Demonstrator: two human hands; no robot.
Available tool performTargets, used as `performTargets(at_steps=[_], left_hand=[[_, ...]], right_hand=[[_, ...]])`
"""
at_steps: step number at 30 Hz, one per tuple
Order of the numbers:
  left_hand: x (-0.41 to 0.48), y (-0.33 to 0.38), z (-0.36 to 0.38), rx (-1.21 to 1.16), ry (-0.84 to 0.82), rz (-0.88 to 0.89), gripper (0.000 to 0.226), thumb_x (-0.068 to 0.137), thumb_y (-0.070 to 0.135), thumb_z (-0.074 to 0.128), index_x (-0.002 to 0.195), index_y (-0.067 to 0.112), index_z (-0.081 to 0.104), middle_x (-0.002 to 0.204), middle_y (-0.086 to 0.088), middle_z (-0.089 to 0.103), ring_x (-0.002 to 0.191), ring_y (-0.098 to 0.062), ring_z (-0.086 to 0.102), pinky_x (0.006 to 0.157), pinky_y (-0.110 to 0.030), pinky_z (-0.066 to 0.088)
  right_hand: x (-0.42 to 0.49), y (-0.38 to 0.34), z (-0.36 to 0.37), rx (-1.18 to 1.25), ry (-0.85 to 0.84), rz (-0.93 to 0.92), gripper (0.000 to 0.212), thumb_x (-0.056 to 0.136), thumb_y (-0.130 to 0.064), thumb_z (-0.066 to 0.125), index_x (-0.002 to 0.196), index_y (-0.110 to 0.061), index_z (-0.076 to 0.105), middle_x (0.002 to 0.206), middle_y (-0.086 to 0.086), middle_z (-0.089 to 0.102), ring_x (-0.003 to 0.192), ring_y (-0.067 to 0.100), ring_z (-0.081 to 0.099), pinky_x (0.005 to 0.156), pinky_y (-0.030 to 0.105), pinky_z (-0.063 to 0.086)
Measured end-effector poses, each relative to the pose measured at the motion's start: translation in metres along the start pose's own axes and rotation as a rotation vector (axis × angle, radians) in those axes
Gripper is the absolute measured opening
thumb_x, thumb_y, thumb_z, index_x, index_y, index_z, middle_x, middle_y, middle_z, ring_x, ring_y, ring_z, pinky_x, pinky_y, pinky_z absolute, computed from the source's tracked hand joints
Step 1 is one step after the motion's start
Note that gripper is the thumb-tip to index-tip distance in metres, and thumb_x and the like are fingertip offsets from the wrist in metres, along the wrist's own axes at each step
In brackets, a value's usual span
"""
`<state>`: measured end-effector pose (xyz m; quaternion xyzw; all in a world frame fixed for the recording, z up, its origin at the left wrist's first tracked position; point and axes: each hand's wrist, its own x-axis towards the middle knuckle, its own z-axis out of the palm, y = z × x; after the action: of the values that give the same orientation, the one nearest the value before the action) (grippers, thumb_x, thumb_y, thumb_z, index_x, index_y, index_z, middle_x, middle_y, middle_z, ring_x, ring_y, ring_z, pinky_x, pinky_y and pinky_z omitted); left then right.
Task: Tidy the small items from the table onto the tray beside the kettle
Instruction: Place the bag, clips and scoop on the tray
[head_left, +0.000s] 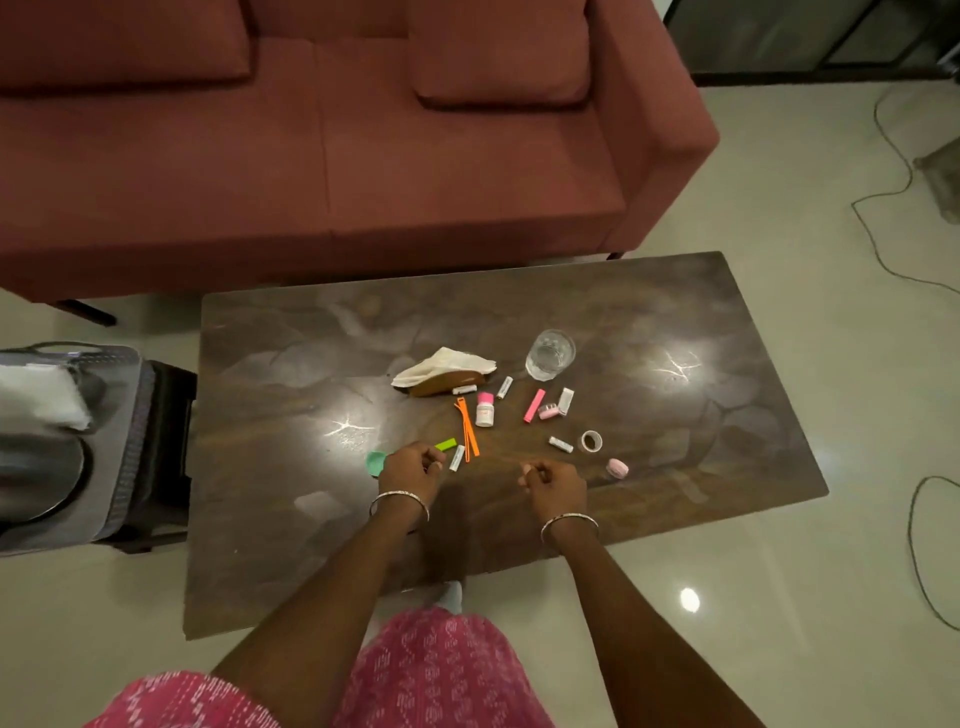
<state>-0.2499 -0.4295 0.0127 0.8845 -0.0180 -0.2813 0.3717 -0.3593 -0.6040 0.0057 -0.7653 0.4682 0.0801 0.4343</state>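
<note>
Small items lie scattered on the dark table (675, 322): a green stick (447, 444), an orange cable tie (467, 428), a pink-capped white bottle (485, 409), a pink stick (534, 405), a tape roll (591, 441), a pink jar (617, 468) and several white tubes. My left hand (410, 470) hovers with curled fingers at the green stick's near end, partly hiding a teal lid (375, 462); whether it holds anything is unclear. My right hand (553, 486) hovers near the front edge with fingers curled and nothing visible in it. The grey tray (127, 415) with the steel kettle (41, 467) stands left of the table.
A drinking glass (549, 355) and a white napkin on a brown holder (441, 369) stand behind the items. A red sofa (322, 156) runs along the table's far side. A white cloth (36, 395) lies on the tray. Cables trail on the floor at the right.
</note>
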Motion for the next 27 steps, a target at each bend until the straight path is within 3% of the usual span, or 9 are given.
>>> performTargets(at_steps=[3,6,10,13,15,20,24,27], left_hand=[[0.024,0.002,0.012,0.023,-0.03,-0.065,0.011,0.084,0.008,0.064,0.084,0.017,0.071,0.086,-0.004,0.073,0.082,-0.021,0.067,0.079,-0.03,0.054],[0.046,-0.001,0.025,0.069,-0.06,-0.101,0.012,0.085,0.009,0.064,0.082,0.02,0.07,0.084,-0.003,0.073,0.082,-0.022,0.067,0.073,-0.026,0.049],[0.067,-0.007,0.041,0.142,-0.071,-0.147,0.013,0.085,0.011,0.062,0.085,0.02,0.072,0.089,-0.004,0.074,0.087,-0.024,0.067,0.079,-0.031,0.053],[0.076,-0.009,0.048,0.203,-0.078,-0.159,0.012,0.086,0.014,0.06,0.086,0.02,0.071,0.091,-0.006,0.073,0.089,-0.028,0.067,0.082,-0.038,0.054],[0.083,-0.011,0.052,0.225,-0.064,-0.172,0.013,0.085,0.013,0.059,0.086,0.02,0.07,0.091,-0.008,0.073,0.09,-0.03,0.067,0.081,-0.038,0.053],[0.088,-0.022,0.062,0.292,0.055,-0.234,0.016,0.085,0.005,0.056,0.099,0.007,0.063,0.106,-0.018,0.061,0.093,-0.04,0.063,0.078,-0.044,0.05],[0.081,-0.043,0.067,0.238,0.124,-0.28,0.012,0.087,0.006,0.055,0.099,0.003,0.058,0.106,-0.017,0.058,0.093,-0.039,0.06,0.072,-0.045,0.049],[0.077,-0.061,0.07,0.179,0.141,-0.192,0.011,0.085,0.006,0.06,0.096,0.008,0.06,0.103,-0.012,0.059,0.092,-0.035,0.059,0.074,-0.044,0.05]], right_hand=[[0.031,0.005,-0.005,-0.032,-0.02,0.047,0.021,0.088,-0.02,0.063,0.07,-0.029,0.07,0.077,0.002,0.077,0.085,0.029,0.073,0.086,0.043,0.056],[0.058,0.008,-0.007,-0.057,-0.035,0.088,0.03,0.088,-0.018,0.063,0.063,-0.035,0.064,0.072,-0.002,0.075,0.082,0.027,0.073,0.086,0.043,0.056],[0.085,0.004,-0.004,-0.1,-0.095,0.071,0.02,0.088,-0.013,0.061,0.076,-0.025,0.072,0.068,-0.005,0.07,0.079,0.022,0.071,0.086,0.037,0.055],[0.098,-0.002,0.003,-0.111,-0.108,0.079,0.017,0.088,-0.014,0.064,0.08,-0.025,0.074,0.076,0.003,0.074,0.081,0.025,0.071,0.085,0.038,0.055],[0.108,-0.009,0.012,-0.135,-0.149,0.085,0.015,0.09,-0.013,0.063,0.09,-0.016,0.078,0.084,0.008,0.076,0.086,0.025,0.071,0.086,0.034,0.053],[0.128,-0.026,0.041,-0.198,-0.212,0.059,0.019,0.093,-0.015,0.06,0.103,-0.009,0.075,0.1,0.016,0.075,0.101,0.034,0.067,0.085,0.034,0.048],[0.148,-0.045,0.065,-0.262,-0.252,0.056,0.028,0.096,-0.022,0.06,0.116,-0.004,0.069,0.117,0.018,0.07,0.114,0.036,0.061,0.093,0.036,0.044],[0.162,-0.05,0.081,-0.262,-0.225,0.076,0.036,0.095,-0.035,0.061,0.112,-0.004,0.071,0.11,0.017,0.072,0.109,0.036,0.063,0.083,0.034,0.044]])
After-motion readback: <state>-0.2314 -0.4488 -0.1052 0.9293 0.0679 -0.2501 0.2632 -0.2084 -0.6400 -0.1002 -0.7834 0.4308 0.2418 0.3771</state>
